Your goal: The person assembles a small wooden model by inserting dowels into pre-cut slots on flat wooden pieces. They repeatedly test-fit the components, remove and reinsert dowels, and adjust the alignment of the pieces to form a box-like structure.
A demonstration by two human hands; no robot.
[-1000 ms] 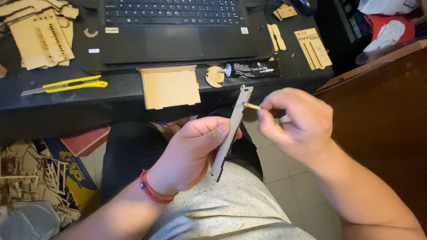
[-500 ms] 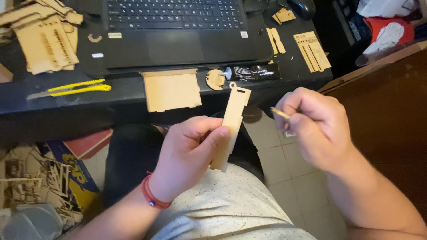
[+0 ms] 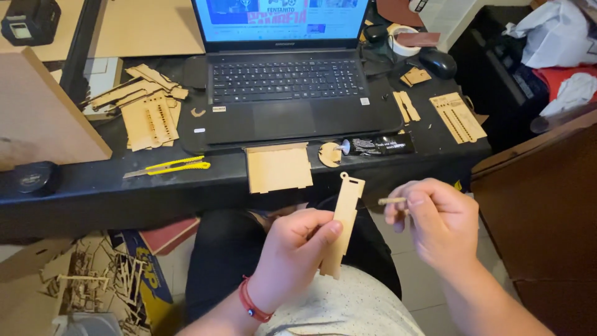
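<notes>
My left hand (image 3: 297, 249) pinches 1 flat wooden strip (image 3: 343, 223) upright above my lap, fingers closed around its lower half. My right hand (image 3: 435, 224) grips a small stick (image 3: 390, 201) at its fingertips, just beside the strip.

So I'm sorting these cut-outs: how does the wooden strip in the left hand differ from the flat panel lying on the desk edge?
The wooden strip is long and narrow with a slotted tab on top; the flat panel is broad and nearly square. The strip is held upright by the left hand over the lap; the panel lies flat on the desk, untouched. Both are pale, thin cut wood.
</notes>
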